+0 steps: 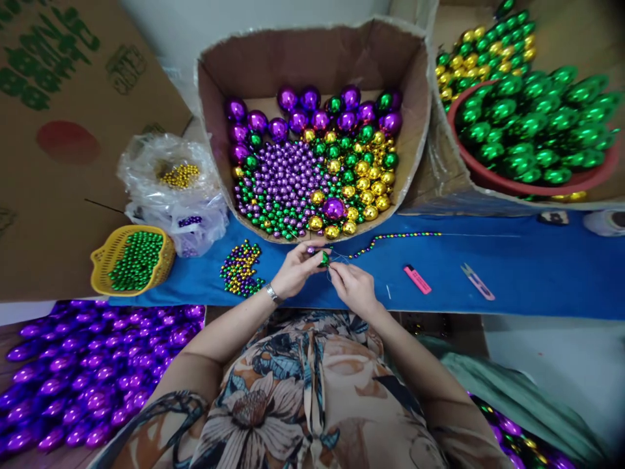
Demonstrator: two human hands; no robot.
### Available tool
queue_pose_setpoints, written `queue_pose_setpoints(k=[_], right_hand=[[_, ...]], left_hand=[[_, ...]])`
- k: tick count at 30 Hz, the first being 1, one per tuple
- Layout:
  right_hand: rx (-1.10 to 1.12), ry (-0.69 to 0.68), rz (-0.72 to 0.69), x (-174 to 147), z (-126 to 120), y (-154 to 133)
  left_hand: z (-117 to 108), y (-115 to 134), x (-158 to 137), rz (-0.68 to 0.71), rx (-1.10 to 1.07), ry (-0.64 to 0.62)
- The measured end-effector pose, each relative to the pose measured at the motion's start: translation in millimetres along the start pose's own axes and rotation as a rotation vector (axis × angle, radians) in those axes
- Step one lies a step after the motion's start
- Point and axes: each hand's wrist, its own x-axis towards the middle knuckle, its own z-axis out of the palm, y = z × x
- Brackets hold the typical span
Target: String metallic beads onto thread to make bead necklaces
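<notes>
We see the green ball (pixel 323 258) between the two hands, at the near edge of the box (pixel 312 65), right at the left hand's (pixel 297 268) thumb and fingertips, which close around it in a pinch. The right hand (pixel 355 286) sits just to the right and nearer us, its fingertips drawn together on what looks like thin thread, too fine for us to follow fully. The strand (pixel 405 235) lies beyond the right hand, its long axis running right and slightly far in a loose bend. The ball is round, glossy and mirror-like; the strand's beads are small, shiny and mixed in colour. Beneath lies smooth blue cloth (pixel 454 260); the box is brown cardboard, and the basket (pixel 100 270) at left is yellow openwork.
</notes>
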Motion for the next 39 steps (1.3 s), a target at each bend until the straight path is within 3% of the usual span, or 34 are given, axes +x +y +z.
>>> queue_pose_setpoints(k=[7,12,17,22,26,39], right_hand=[[-0.031,-0.065,-0.015,-18,-13,22],[0.174,-0.117,0.13,-20,-19,23],[0.271,-0.081,0.2,-10,-26,14],[0.222,-0.009,0.069,-3,-26,6],[0.179,0.029,-0.012,-1,-22,2],[0.165,0.061,-0.112,-2,-26,-1]], left_hand=[[-18,43,6,0.199,-0.047,0.161],[-32,62,9,0.155,-0.091,0.208],[-31,63,11,0.121,-0.087,0.136],[-34,60,12,-0.065,-0.095,-0.012],[-35,53,8,-0.124,-0.103,-0.094],[-37,45,1,-0.039,-0.086,-0.146]])
